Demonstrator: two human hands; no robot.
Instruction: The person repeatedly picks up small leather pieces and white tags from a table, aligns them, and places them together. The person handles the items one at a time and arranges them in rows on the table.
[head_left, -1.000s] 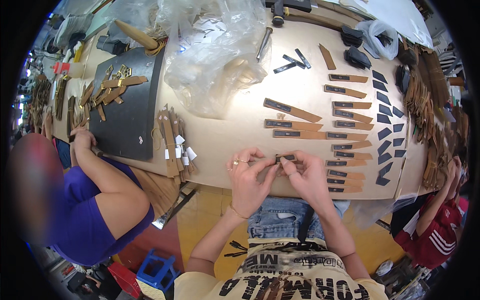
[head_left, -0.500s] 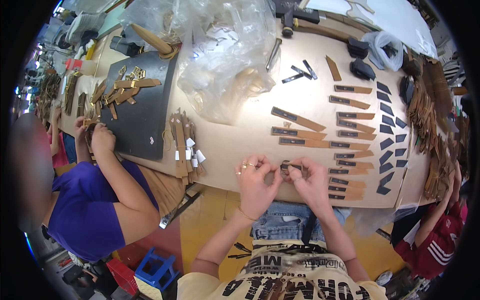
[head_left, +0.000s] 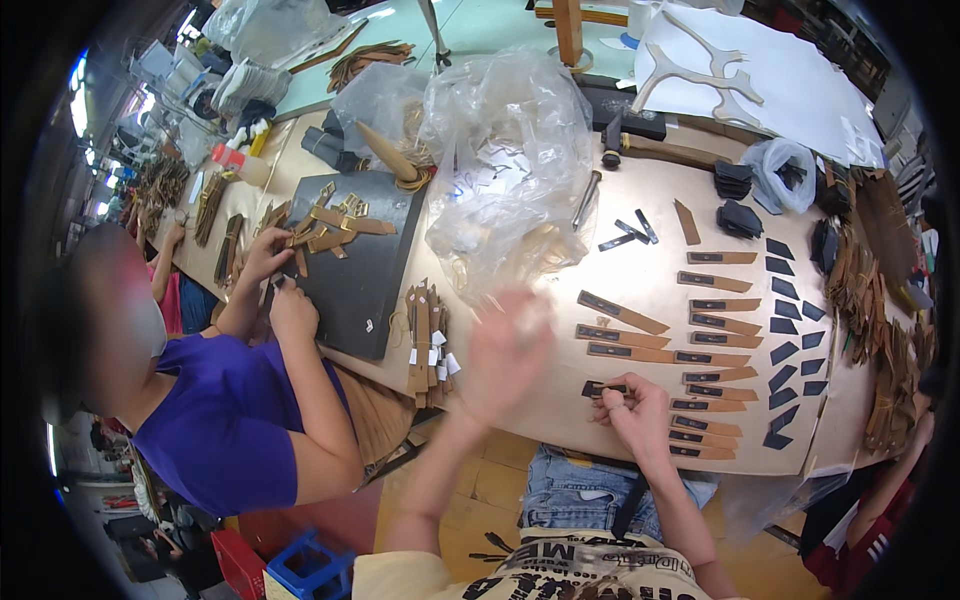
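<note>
My right hand [head_left: 637,418] pinches a small dark leather strip [head_left: 600,389] near the table's front edge; its far end sticks out to the left of my fingers. Blurred by motion, my left hand [head_left: 505,355] is over the table just below the clear plastic bag [head_left: 510,190], and its fingers cannot be made out. Beyond my right hand lie brown leather straps [head_left: 625,337] with black pieces on their left ends, and a column of similar straps [head_left: 722,305] runs down the table. Slanted black pieces [head_left: 785,310] lie in rows to their right.
A hammer [head_left: 660,150] and a metal punch [head_left: 587,200] lie at the back. On the left, a co-worker in purple [head_left: 240,400] handles straps at a black board [head_left: 365,290]. Bundled straps [head_left: 428,340] lie beside it. Hanging brown strips [head_left: 880,270] line the right side.
My left hand has left the small strip and swung left and away, toward the plastic bag. The right hand keeps hold of the strip. The whole view has shifted.
</note>
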